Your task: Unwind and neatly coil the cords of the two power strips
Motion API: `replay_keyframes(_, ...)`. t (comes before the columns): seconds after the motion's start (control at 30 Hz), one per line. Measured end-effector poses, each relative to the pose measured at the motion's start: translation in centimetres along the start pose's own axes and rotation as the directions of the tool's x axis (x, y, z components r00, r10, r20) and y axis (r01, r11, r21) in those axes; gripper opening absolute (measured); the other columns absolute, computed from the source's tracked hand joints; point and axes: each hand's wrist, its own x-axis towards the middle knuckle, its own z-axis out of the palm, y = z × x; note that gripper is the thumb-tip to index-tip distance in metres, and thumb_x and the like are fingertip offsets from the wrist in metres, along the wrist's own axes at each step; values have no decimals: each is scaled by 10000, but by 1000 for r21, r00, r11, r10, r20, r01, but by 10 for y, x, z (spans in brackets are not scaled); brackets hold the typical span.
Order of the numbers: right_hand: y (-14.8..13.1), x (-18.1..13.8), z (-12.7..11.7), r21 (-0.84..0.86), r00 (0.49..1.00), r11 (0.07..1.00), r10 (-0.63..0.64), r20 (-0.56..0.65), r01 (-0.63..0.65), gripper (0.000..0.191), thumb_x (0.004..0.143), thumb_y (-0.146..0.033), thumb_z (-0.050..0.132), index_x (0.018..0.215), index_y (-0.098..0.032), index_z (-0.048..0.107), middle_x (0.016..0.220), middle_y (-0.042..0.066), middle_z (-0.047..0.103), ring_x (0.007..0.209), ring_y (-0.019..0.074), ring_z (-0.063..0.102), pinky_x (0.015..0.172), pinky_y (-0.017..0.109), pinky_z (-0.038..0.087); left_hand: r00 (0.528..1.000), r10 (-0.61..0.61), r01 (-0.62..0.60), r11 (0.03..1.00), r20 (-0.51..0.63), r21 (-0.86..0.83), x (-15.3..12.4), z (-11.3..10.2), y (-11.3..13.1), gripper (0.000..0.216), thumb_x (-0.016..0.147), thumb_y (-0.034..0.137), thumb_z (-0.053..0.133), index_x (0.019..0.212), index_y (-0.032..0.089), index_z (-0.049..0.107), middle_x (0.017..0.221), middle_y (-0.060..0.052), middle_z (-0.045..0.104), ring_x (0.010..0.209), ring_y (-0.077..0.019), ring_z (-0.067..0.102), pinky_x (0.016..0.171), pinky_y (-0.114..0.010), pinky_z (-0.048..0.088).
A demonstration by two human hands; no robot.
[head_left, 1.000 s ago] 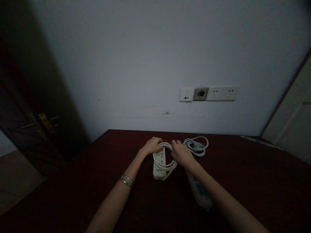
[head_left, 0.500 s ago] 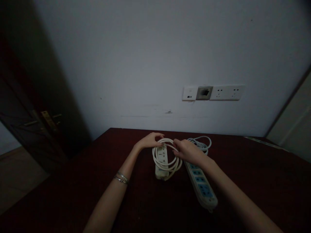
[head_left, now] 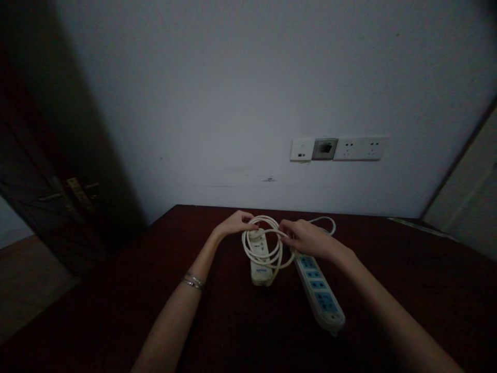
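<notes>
A white cord (head_left: 248, 247) lies in loops over a small white power strip (head_left: 261, 269), which rests on the dark red table. My left hand (head_left: 236, 224) pinches the loops at their upper left side, near the strip's far end. On the right, my right hand (head_left: 302, 237) has its fingers closed on a strand of the same cord, drawn away from the other loops. Beneath and beside that hand lies a longer power strip (head_left: 320, 290) with blue sockets. Its grey cord (head_left: 330, 223) is partly hidden behind my right hand.
The table (head_left: 217, 331) meets a pale wall (head_left: 217, 103). Wall sockets and switches (head_left: 337, 149) sit above its back edge. At the left stands a dark door with a metal handle (head_left: 83, 191); a flat strip (head_left: 421, 228) lies at the back right.
My right hand has moved slightly right, pulling one loop of the white cord apart from the bundle. My left hand has shifted a little left and keeps its grip.
</notes>
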Motion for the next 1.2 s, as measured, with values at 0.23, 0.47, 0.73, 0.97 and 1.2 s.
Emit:
replay_keyframes(0.23,-3,-4,-9,58,995,998,-33,90,28,112,823,-269,487,897,-190,512,785,42,599,681,157,536,591,254,321,998,8,-26,964,-66,-266,4,9,-10,343,680,378,693,844,92,601,824,-62,650,719,-135,576,663,-241,414)
replay_keyframes(0.47,9,-7,-16,180,978,984,-52,200,15,31,782,-198,493,807,-188,477,691,14,588,601,127,530,540,232,330,1000,7,-9,865,-4,-501,2,14,-13,310,685,341,707,833,93,594,814,-69,644,690,-124,584,649,-239,432)
replay_keyframes(0.73,23,-14,-30,301,988,951,26,153,-72,78,803,-259,481,801,-184,462,654,1,567,569,119,522,514,225,375,987,-136,158,716,86,-680,6,15,-24,295,637,230,736,863,86,611,778,-53,623,653,-108,585,659,-266,493)
replay_keyframes(0.97,46,-11,-23,664,993,744,115,-7,-81,250,783,-388,538,899,-210,405,750,10,631,625,139,598,584,268,478,966,-216,258,764,142,-591,5,16,-29,271,626,183,711,854,113,582,741,-56,641,627,-153,625,637,-319,511)
replay_keyframes(1.2,56,-14,-41,807,878,588,417,-235,-63,176,737,-327,595,842,-208,521,683,15,642,558,148,628,519,268,528,999,-18,35,730,32,-682,-2,4,-20,384,539,0,670,903,99,596,945,-127,656,847,-216,636,805,-376,481)
